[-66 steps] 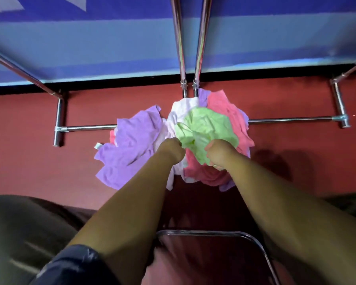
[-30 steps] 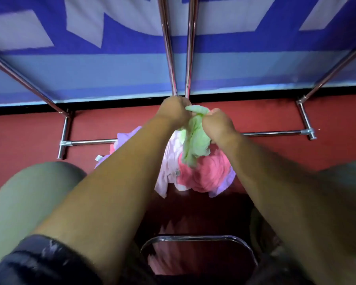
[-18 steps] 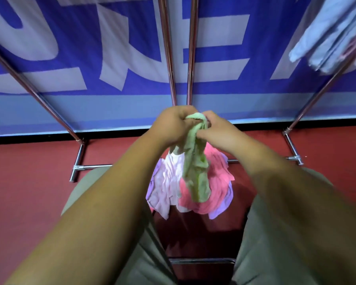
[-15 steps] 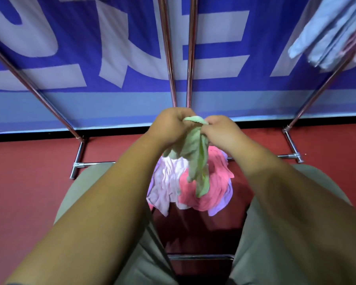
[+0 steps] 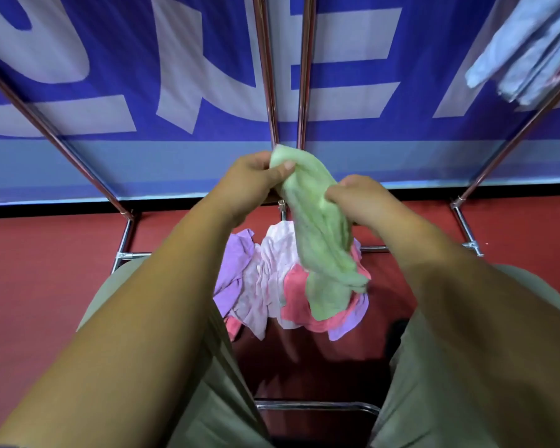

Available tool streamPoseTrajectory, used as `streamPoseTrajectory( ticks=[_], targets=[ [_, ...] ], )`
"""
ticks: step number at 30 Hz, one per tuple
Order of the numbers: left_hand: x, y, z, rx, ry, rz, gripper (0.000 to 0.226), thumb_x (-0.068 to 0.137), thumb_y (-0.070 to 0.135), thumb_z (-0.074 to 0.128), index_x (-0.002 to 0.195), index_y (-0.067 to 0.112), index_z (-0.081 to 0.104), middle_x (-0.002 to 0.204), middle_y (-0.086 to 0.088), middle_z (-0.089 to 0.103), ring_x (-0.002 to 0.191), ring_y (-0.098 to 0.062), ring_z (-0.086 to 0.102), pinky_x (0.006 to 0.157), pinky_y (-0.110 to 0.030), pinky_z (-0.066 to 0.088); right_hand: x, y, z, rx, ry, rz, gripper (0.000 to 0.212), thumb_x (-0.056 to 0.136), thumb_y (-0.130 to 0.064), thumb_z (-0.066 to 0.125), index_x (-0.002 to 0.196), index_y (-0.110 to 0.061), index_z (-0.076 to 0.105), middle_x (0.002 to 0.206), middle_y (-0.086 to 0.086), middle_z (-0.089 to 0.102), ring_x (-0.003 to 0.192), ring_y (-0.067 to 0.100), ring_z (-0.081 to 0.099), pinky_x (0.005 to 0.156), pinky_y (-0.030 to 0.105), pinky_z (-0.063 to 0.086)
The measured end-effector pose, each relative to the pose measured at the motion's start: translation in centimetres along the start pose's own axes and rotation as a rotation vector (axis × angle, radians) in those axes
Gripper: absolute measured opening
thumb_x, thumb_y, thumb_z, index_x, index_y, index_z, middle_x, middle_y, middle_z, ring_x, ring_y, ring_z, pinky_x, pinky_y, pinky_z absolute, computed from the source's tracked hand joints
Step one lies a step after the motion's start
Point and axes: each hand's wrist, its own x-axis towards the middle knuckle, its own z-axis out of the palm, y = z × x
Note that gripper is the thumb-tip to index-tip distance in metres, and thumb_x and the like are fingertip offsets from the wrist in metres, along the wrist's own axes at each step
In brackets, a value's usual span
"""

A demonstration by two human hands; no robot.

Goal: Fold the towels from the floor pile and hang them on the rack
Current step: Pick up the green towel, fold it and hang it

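A crumpled light green towel [image 5: 320,240] hangs in the air above the floor pile. My left hand [image 5: 249,182] pinches its top end between thumb and fingers. A little lower on the right, my right hand [image 5: 359,197] grips the towel's edge. The pile of towels [image 5: 272,286] lies on the red floor below, with purple, pale pink, coral pink and lilac pieces. The metal rack [image 5: 265,76] rises behind the pile, its two middle poles straight ahead of my hands.
Slanted rack poles run at the left [image 5: 55,137] and right [image 5: 514,137]. Light blue towels [image 5: 527,50] hang at the top right. A blue banner covers the wall. My knees frame the pile, and a chair's metal edge [image 5: 317,407] is below.
Both hands lifted the green towel off the pile and raised it. In the last half second my hands drew apart along it, the right one sliding lower and to the right.
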Motion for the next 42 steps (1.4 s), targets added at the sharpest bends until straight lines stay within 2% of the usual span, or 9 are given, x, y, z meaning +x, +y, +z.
streamPoseTrajectory(
  ticks=[6, 12, 17, 21, 28, 31, 35, 39, 42],
  targets=[
    [0.9, -0.6, 2.1, 0.395, 0.081, 0.119, 0.024, 0.109, 0.036, 0.058, 0.093, 0.018, 0.065, 0.075, 0.011, 0.061, 0.067, -0.006, 0.054, 0.069, -0.028, 0.045, -0.4, -0.9, 1.1, 0.313, -0.184, -0.056, 0.015, 0.082, -0.025, 0.062, 0.068, -0.023, 0.069, 0.061, -0.007, 0.062, 0.061, 0.013, 0.058, 0.070, 0.037, 0.052],
    [1.2, -1.2, 2.4, 0.403, 0.090, 0.113, 0.034, 0.107, 0.045, 0.060, 0.101, 0.012, 0.061, 0.076, 0.005, 0.056, 0.067, -0.012, 0.048, 0.066, -0.032, 0.043, -0.2, -0.3, 1.2, 0.486, -0.302, -0.092, 0.019, 0.090, -0.034, 0.075, 0.100, -0.018, 0.076, 0.097, 0.006, 0.081, 0.094, 0.025, 0.078, 0.092, 0.048, 0.062],
    [1.6, -1.1, 1.7, 0.488, 0.065, 0.066, 0.042, 0.100, 0.060, 0.064, 0.090, 0.020, 0.064, 0.072, 0.010, 0.059, 0.063, -0.008, 0.052, 0.062, -0.025, 0.044, 0.7, 0.0, 1.0, 0.515, -0.109, -0.108, 0.012, 0.091, -0.037, 0.071, 0.089, -0.026, 0.075, 0.092, 0.008, 0.078, 0.084, 0.024, 0.074, 0.089, 0.058, 0.061],
    [1.9, -1.0, 0.3, 0.509, 0.020, 0.075, 0.047, 0.094, 0.058, 0.074, 0.091, 0.011, 0.069, 0.068, 0.009, 0.055, 0.057, -0.006, 0.046, 0.053, -0.019, 0.040, 2.7, 1.2, 0.3, 0.562, 0.165, -0.031, 0.034, 0.087, -0.045, 0.063, 0.101, -0.015, 0.066, 0.105, 0.017, 0.074, 0.085, 0.024, 0.070, 0.088, 0.057, 0.059],
    [1.9, -1.7, -3.5, 0.839, -0.053, 0.027, 0.036, 0.096, 0.051, 0.074, 0.082, 0.019, 0.066, 0.068, 0.003, 0.057, 0.061, -0.011, 0.051, 0.059, -0.024, 0.043, 5.9, 4.4, -2.8, 0.756, 0.494, 0.189, 0.029, 0.085, -0.044, 0.057, 0.098, -0.020, 0.066, 0.104, 0.006, 0.074, 0.096, 0.032, 0.072, 0.092, 0.044, 0.062],
    [2.1, -2.5, -5.1, 1.060, -0.065, 0.000, 0.018, 0.101, 0.033, 0.070, 0.095, 0.016, 0.071, 0.084, -0.007, 0.066, 0.082, -0.025, 0.061, 0.067, -0.032, 0.042, 5.7, 4.3, -3.3, 0.772, 0.529, 0.208, 0.028, 0.095, -0.033, 0.059, 0.109, -0.011, 0.068, 0.094, 0.004, 0.070, 0.081, 0.025, 0.064, 0.073, 0.031, 0.053],
    [1.9, -3.1, -5.8, 1.131, -0.040, 0.000, 0.022, 0.091, 0.002, 0.064, 0.095, 0.021, 0.075, 0.091, -0.003, 0.071, 0.092, -0.029, 0.065, 0.072, -0.030, 0.042, 5.2, 3.4, -3.0, 0.857, 0.330, 0.143, 0.015, 0.093, -0.030, 0.065, 0.101, -0.017, 0.070, 0.092, 0.004, 0.076, 0.082, 0.024, 0.075, 0.076, 0.037, 0.061],
    [2.0, -2.5, -5.2, 0.990, 0.053, 0.058, 0.035, 0.085, -0.007, 0.057, 0.074, 0.024, 0.068, 0.085, 0.000, 0.072, 0.083, -0.025, 0.067, 0.068, -0.028, 0.045, 1.8, 0.5, -2.8, 1.034, -0.308, 0.008, 0.017, 0.106, -0.016, 0.056, 0.091, -0.013, 0.063, 0.063, -0.001, 0.062, 0.056, 0.013, 0.063, 0.060, 0.028, 0.055],
    [1.9, -1.9, -4.2, 0.757, 0.015, 0.223, 0.036, 0.086, -0.005, 0.069, 0.070, 0.026, 0.069, 0.095, -0.001, 0.070, 0.090, -0.017, 0.066, 0.083, -0.028, 0.049, -0.1, -0.2, -2.0, 0.842, -0.626, -0.103, 0.014, 0.100, -0.021, 0.058, 0.091, -0.011, 0.062, 0.058, -0.003, 0.053, 0.047, 0.007, 0.050, 0.049, 0.020, 0.045]
  ],
)
